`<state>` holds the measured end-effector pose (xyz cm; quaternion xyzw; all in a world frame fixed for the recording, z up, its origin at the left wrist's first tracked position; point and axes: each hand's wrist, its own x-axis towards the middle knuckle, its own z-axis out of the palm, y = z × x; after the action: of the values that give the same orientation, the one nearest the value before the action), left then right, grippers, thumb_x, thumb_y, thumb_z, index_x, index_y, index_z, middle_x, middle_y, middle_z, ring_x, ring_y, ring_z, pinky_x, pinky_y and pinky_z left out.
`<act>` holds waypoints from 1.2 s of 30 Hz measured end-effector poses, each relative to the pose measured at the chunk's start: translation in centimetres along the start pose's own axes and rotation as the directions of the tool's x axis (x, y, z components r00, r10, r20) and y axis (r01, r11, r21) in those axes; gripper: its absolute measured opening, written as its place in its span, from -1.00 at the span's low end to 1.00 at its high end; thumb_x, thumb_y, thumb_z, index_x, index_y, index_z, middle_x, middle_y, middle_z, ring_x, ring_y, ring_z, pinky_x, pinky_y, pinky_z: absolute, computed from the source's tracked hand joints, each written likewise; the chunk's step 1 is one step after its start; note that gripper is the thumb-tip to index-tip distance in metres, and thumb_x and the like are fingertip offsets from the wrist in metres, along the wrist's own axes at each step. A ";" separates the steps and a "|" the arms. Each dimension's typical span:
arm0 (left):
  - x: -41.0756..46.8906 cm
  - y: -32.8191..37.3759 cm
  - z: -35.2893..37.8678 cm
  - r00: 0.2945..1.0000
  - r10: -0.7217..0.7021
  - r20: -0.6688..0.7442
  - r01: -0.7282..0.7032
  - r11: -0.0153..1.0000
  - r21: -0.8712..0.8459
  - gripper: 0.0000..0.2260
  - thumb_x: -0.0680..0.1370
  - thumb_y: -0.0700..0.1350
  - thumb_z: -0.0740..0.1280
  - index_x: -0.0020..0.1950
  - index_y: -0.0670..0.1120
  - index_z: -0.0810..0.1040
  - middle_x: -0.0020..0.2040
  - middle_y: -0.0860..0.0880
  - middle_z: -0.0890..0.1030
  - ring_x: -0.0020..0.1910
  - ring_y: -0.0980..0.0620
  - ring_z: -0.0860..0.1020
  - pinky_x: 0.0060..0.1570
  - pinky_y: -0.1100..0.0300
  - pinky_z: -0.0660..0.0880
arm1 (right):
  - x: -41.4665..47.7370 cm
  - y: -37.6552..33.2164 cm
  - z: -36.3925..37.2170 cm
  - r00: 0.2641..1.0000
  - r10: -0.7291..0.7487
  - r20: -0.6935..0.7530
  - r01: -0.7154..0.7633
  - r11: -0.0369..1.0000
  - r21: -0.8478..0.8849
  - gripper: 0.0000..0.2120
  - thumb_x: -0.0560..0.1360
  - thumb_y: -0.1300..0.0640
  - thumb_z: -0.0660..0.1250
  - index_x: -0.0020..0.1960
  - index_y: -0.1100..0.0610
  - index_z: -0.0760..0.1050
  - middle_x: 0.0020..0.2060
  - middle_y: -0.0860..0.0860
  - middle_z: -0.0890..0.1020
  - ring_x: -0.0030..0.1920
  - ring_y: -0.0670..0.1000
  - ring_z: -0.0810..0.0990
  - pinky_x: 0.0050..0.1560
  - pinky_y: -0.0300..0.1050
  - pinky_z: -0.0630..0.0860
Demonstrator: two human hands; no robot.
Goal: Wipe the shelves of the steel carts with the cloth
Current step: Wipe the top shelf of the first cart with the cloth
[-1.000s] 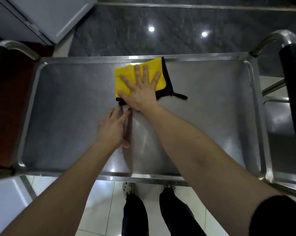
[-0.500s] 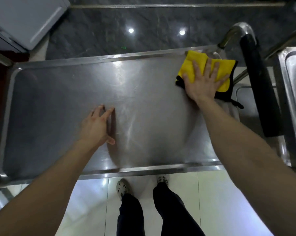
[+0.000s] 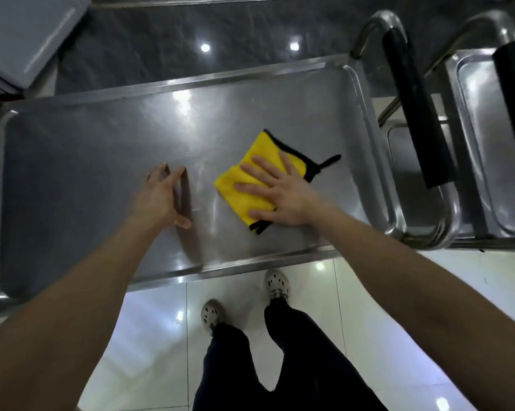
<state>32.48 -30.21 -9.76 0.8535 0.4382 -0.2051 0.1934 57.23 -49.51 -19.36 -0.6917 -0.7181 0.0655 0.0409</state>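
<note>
The top shelf of a steel cart (image 3: pixel 87 161) fills the middle of the view, with a raised rim all round. A folded yellow cloth with black edging (image 3: pixel 244 179) lies flat on the shelf's right half, toward the near rim. My right hand (image 3: pixel 280 191) presses on it with fingers spread, pointing left. My left hand (image 3: pixel 161 197) rests flat on the bare steel just left of the cloth, fingers together, holding nothing.
A second steel cart (image 3: pixel 481 137) stands close on the right, and black-padded handles (image 3: pixel 416 108) rise between the two. A grey cabinet (image 3: pixel 22 34) is at the far left corner. Dark stone floor lies beyond, white tiles and my feet (image 3: pixel 244 301) below.
My right hand has slid the cloth from the far right corner back toward me and to the left. The left hand has stayed planted on the shelf.
</note>
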 end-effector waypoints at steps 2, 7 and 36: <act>-0.1 0.0 -0.1 1.000 0.004 -0.004 -0.004 1.000 0.017 0.30 0.10 0.08 0.82 0.73 0.12 0.23 0.71 -0.17 0.16 0.65 -0.29 0.20 0.53 -0.30 0.36 | -2.9 5.6 -1.5 0.957 0.289 0.014 -0.289 0.957 0.010 -0.30 0.63 -0.48 0.06 0.71 -0.32 0.03 0.76 -0.09 0.00 0.75 0.10 -0.11 0.60 0.53 -0.10; -0.1 -0.2 0.1 0.999 0.012 -0.031 -0.010 0.999 0.047 0.30 0.09 0.12 0.82 0.73 0.15 0.22 0.72 -0.15 0.17 0.65 -0.27 0.23 0.52 -0.33 0.35 | -7.1 4.9 -1.1 0.598 0.800 -0.052 -0.798 0.600 0.050 -0.28 0.66 -0.45 -0.01 0.74 -0.22 0.01 0.76 0.02 -0.06 0.74 0.19 -0.15 0.58 0.59 -0.19; -5.0 -16.6 0.3 0.999 0.003 -0.052 0.000 0.998 0.061 0.23 0.14 0.27 0.77 0.71 0.09 0.27 0.71 -0.07 0.23 0.65 -0.21 0.23 0.57 -0.24 0.31 | -0.3 -12.1 1.0 0.490 0.872 -0.011 -0.864 0.487 0.126 -0.24 0.62 -0.44 0.06 0.74 -0.25 -0.05 0.75 0.09 -0.16 0.72 0.28 -0.24 0.52 0.66 -0.18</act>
<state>16.02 -24.75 -9.94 0.8644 0.4360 -0.1957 0.1560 45.12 -50.26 -18.53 -0.9579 -0.2654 0.0890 0.0642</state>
